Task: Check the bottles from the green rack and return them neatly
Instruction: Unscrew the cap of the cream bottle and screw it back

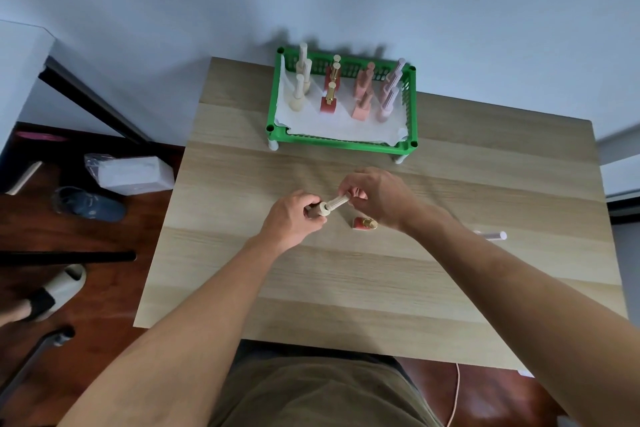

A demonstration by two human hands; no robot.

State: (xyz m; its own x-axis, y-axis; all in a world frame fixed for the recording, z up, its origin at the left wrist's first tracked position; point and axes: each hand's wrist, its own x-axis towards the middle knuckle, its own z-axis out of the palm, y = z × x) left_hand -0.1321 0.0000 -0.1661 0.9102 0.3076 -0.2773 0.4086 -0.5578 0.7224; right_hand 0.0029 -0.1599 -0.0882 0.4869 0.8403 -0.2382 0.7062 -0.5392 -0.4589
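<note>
Over the middle of the wooden table (346, 281) I hold a small bottle (317, 211) sideways between both hands. My left hand (292, 218) is shut on its brownish body. My right hand (375, 196) pinches its long ribbed cream cap (337, 202). A red bottle with a gold cap (364, 223) lies on the table just under my right wrist. A pale pink bottle (493, 235) lies farther right, partly hidden by my forearm. The green rack (341, 142) stands at the table's far edge, lined with white paper, holding several upright bottles in rows: cream, red, peach, pink.
The table stands against a pale wall. On the dark floor to the left lie a wrapped white box (131, 173), a blue shoe (88, 204) and a foot in a white slipper (57, 291). A black bar (65, 257) reaches toward the table's left edge.
</note>
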